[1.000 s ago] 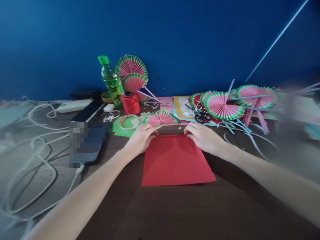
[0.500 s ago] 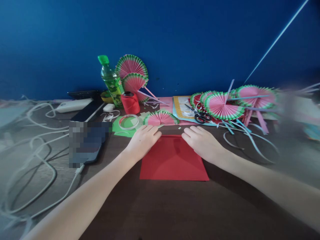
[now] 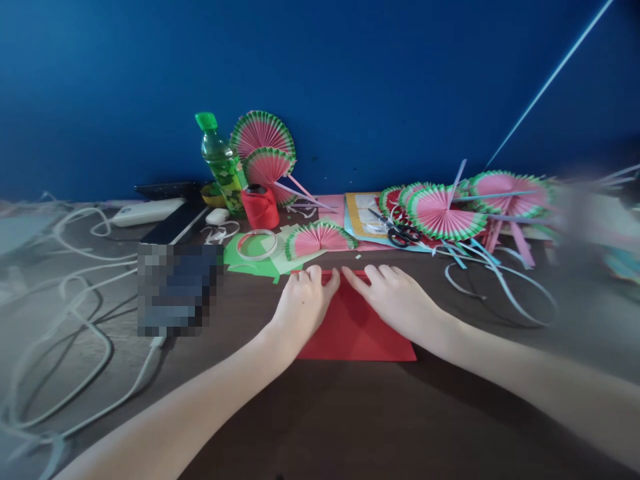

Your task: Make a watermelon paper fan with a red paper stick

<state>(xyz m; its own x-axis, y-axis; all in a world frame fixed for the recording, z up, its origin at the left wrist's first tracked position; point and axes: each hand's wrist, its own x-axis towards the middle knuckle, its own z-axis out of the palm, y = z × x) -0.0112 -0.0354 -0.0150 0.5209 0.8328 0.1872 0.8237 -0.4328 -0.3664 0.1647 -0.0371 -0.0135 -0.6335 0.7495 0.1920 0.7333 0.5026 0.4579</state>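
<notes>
The red paper (image 3: 350,330) lies at twelve o'clock on the surface (image 3: 320,413); my left hand (image 3: 304,300) and right hand (image 3: 395,292) touch its far edge, probably creasing it (whether I'm pinching, I can't tell). Next calls for even pressure.

Slants the bare left forearm (image 3: 210,407) up and inward from the lower left, and the bare right forearm (image 3: 515,363) from the lower right. Holds the left hand (image 3: 303,303) and the right hand (image 3: 400,297) side by side near the center, backs facing up. Bends the fingers (image 3: 313,275) and points left thumb (image 3: 331,285) and right thumb (image 3: 357,281) inward, tips close together but just apart.
</notes>
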